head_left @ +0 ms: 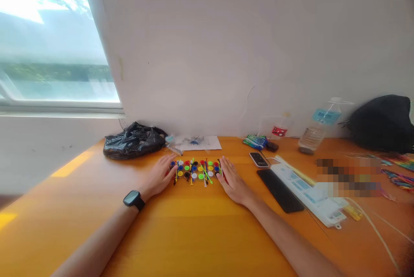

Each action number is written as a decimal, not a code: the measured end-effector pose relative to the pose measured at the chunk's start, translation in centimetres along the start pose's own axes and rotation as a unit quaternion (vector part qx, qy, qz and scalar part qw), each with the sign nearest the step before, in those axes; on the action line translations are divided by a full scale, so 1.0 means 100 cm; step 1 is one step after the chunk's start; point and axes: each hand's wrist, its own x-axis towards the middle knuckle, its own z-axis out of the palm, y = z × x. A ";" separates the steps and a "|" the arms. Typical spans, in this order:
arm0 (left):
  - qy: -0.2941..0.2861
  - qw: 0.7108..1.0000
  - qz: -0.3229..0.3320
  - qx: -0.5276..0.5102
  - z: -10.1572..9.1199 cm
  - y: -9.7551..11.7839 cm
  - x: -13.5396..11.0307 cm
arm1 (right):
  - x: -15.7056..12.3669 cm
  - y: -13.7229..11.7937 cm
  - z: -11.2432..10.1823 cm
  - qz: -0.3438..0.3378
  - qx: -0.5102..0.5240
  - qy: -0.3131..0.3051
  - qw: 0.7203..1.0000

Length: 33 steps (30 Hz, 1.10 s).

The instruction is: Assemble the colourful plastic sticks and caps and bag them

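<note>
Small round pieces [201,176] in green, yellow, blue, red, black and white sit in rows on the wooden table. Thin coloured plastic sticks [191,178], some with pointed, arrow-like ends, lie across and between them. At the left end of this group rests my left hand [161,175], its fingers stretched out and its thumb by the end pieces. My right hand [233,182] lies along the opposite end, fingers extended, with the thumb close to the last pieces. Both hands are open and flank the group. Whether the fingertips press on the end pieces is too small to tell.
Behind are a black plastic bag [136,140] and a white paper sheet [211,142]. To the right lie a black phone [280,191], a white power strip [305,195], a small white device [258,160], a blue-green packet [255,141] and a plastic bottle [312,138].
</note>
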 end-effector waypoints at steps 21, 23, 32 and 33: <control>-0.003 1.000 0.026 0.007 0.009 -0.008 0.000 | 0.004 0.006 0.002 0.033 0.061 0.010 0.998; -0.006 0.999 0.034 0.008 0.009 -0.005 0.001 | 0.004 0.006 0.001 0.030 0.060 0.015 0.998; 0.009 0.999 0.040 0.002 0.012 0.000 0.003 | 0.007 0.007 0.004 0.021 0.040 0.056 0.997; 0.027 0.999 0.017 0.002 0.010 -0.004 0.004 | 0.007 0.008 0.002 0.024 0.031 0.088 0.995</control>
